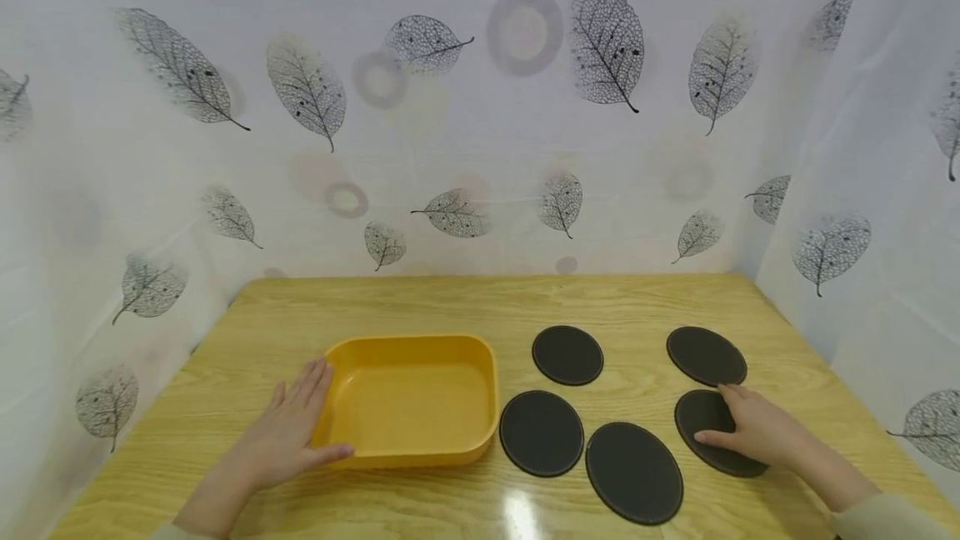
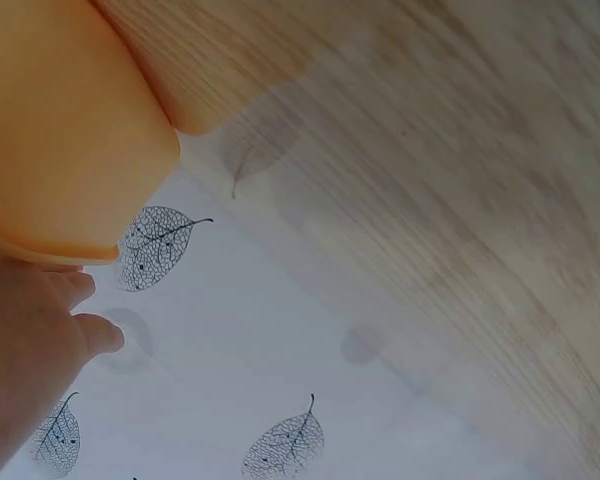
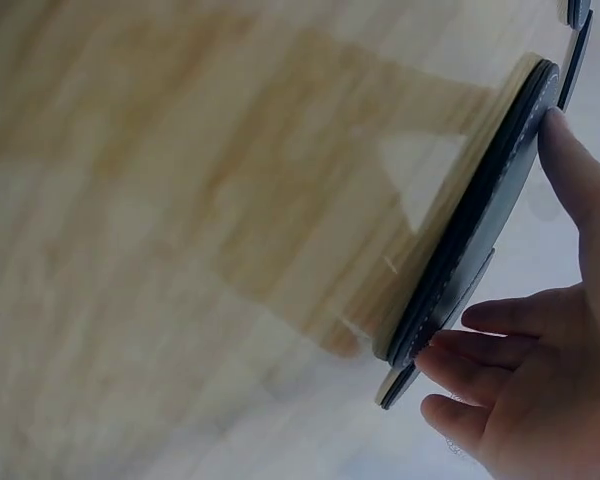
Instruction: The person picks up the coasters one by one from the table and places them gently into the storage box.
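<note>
Across the lower frame, we are resting our left hand [image 1: 291, 432], fingers straight, against a yellow tray [image 1: 420, 408], our right hand [image 1: 759, 426], fingers parted, merely touching a black disc [image 1: 703, 415].

Wood-grain table [image 1: 637, 300]; white cloth [image 1: 495, 144] behind and both sides, printed with dark leaves [image 1: 609, 44], pale rings [image 1: 497, 32].

Your right grip [image 3: 555, 370] spans a black disc [image 3: 488, 228] on the table [image 3: 210, 200], thumb [image 3: 577, 180] at one end, fingertips [image 3: 448, 373] at the other.
</note>
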Action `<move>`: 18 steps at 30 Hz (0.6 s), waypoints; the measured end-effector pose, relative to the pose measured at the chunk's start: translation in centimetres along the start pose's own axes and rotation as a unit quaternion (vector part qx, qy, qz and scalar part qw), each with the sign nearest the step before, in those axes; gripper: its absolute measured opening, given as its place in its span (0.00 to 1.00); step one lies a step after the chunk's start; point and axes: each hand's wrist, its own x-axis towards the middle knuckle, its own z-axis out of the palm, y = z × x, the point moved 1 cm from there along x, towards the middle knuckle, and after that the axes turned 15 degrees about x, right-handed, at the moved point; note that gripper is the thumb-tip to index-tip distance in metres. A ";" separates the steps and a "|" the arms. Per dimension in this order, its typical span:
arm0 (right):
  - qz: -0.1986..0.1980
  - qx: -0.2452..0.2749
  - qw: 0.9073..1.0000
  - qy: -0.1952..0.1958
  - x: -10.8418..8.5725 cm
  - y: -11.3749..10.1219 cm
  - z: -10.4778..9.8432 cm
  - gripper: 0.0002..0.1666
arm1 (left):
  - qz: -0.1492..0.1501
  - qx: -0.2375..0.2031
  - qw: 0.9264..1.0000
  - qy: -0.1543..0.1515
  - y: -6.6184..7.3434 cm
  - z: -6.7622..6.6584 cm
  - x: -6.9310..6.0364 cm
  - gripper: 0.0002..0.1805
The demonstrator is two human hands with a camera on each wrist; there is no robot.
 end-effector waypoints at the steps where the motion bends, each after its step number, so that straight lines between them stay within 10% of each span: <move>1: 0.002 0.001 1.000 -0.003 0.0 0.0 0.0 0.58 | 0.000 0.000 1.000 0.000 0.0 0.0 0.1 0.55; 18: -0.010 0.013 0.999 0.029 0.1 0.4 0.2 0.60 | 0.002 -0.003 1.000 0.001 0.6 0.1 0.3 0.55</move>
